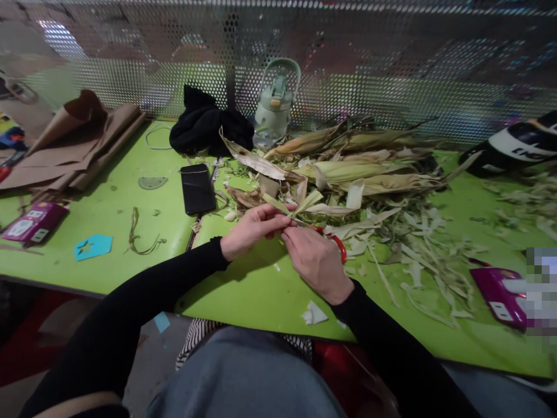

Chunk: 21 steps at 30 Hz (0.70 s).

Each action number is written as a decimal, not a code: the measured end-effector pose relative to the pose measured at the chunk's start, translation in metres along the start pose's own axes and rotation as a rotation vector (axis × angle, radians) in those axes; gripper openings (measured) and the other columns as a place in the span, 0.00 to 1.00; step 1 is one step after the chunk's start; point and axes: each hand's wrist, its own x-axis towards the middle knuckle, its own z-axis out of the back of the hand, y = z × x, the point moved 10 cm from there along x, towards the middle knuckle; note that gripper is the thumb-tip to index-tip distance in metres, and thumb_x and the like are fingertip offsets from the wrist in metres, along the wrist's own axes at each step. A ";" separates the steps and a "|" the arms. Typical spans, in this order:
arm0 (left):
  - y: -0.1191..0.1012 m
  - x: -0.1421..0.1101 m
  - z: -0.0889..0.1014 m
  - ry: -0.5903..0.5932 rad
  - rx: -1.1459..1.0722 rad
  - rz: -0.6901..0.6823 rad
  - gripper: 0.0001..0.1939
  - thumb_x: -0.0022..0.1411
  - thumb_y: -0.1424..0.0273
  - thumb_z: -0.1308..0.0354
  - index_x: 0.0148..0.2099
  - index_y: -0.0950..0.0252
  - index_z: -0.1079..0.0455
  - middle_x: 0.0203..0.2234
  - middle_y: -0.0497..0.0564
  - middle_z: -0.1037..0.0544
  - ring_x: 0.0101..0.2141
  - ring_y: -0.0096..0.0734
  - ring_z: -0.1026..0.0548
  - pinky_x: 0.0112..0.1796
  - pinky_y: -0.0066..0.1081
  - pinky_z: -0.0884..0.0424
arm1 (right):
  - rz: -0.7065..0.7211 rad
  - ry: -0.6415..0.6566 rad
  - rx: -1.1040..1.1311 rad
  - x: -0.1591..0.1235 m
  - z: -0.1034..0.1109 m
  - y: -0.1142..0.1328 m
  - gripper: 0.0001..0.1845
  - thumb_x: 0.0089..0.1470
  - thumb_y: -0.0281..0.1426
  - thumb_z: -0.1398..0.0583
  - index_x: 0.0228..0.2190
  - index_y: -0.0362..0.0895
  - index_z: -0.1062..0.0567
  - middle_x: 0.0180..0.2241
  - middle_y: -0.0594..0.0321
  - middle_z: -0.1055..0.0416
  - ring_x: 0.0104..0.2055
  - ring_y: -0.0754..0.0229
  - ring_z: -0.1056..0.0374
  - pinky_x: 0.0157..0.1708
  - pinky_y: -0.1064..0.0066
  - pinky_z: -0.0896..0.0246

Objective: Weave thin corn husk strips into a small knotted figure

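Note:
My left hand (255,229) is closed in a pinch on a pale green corn husk strip (308,203), whose ends fan out above the fingertips. My right hand (317,261) meets it, fingers curled at the base of the same strip. Just past the right knuckles shows a red loop handle (342,248), like that of scissors; the hand covers the rest, so I cannot tell whether it is held. Behind both hands lies a heap of dried corn husks (343,171), with torn scraps (418,261) spread to the right.
On the green table (243,296) lie a black phone (198,188), a blue star-cut card (93,248) and brown paper (87,145). A green bottle (274,107) and black cloth (209,125) stand by the perforated metal screen (369,69). Purple boxes (498,296) and a dark bottle (505,148) flank.

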 end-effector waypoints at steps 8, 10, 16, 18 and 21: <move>0.010 -0.002 0.003 -0.143 -0.142 0.014 0.09 0.58 0.82 0.39 0.42 0.69 0.26 0.26 0.47 0.19 0.31 0.24 0.21 0.36 0.25 0.29 | 0.031 0.030 0.076 -0.002 -0.008 0.012 0.17 0.66 0.24 0.50 0.28 0.44 0.28 0.24 0.58 0.28 0.28 0.57 0.34 0.31 0.66 0.46; 0.010 -0.002 0.003 -0.136 -0.137 0.006 0.09 0.58 0.81 0.38 0.42 0.69 0.27 0.26 0.47 0.19 0.32 0.26 0.21 0.37 0.26 0.28 | 0.021 0.023 0.091 -0.002 -0.009 0.013 0.17 0.66 0.25 0.50 0.27 0.44 0.28 0.23 0.59 0.28 0.27 0.58 0.34 0.31 0.67 0.45; 0.000 0.001 0.006 -0.073 -0.023 -0.016 0.11 0.59 0.76 0.36 0.45 0.69 0.28 0.27 0.47 0.19 0.25 0.20 0.26 0.28 0.22 0.34 | -0.017 -0.031 0.145 0.002 -0.001 0.013 0.15 0.68 0.29 0.50 0.33 0.43 0.27 0.26 0.60 0.26 0.28 0.60 0.31 0.31 0.69 0.41; -0.008 0.003 0.007 -0.055 0.014 -0.054 0.12 0.59 0.75 0.36 0.46 0.70 0.27 0.28 0.47 0.19 0.25 0.20 0.26 0.30 0.23 0.33 | -0.020 -0.123 0.167 0.003 0.015 0.008 0.10 0.67 0.33 0.46 0.38 0.42 0.26 0.28 0.60 0.24 0.30 0.59 0.30 0.32 0.68 0.39; -0.012 0.005 0.007 -0.020 0.058 -0.085 0.13 0.59 0.78 0.36 0.48 0.70 0.28 0.30 0.49 0.18 0.32 0.24 0.23 0.39 0.27 0.30 | -0.069 -0.346 0.104 0.002 0.047 -0.011 0.11 0.64 0.36 0.42 0.43 0.42 0.27 0.36 0.54 0.23 0.39 0.54 0.29 0.40 0.64 0.37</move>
